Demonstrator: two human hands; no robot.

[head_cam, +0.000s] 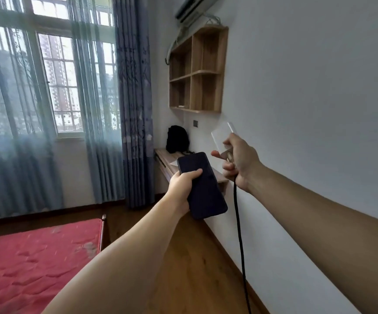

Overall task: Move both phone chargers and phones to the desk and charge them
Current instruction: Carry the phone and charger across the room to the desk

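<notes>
The left hand (182,186) curls round a dark phone (206,191), thumb over its screen, seemingly to carry it to the bench (165,157), whose near end shows just beyond. The right hand (240,162) grips a white device (220,137), phone or charger unclear, together with a black cable (240,234) that hangs floorward.

Left hand (183,186) gripping a dark phone (202,185) with screen up, right hand (240,163) holding a white charger (222,138) and a black cable (240,241) hanging down, wooden desk (172,165) by the wall ahead, black backpack (177,139) on it, red bed (38,264) at lower left
</notes>
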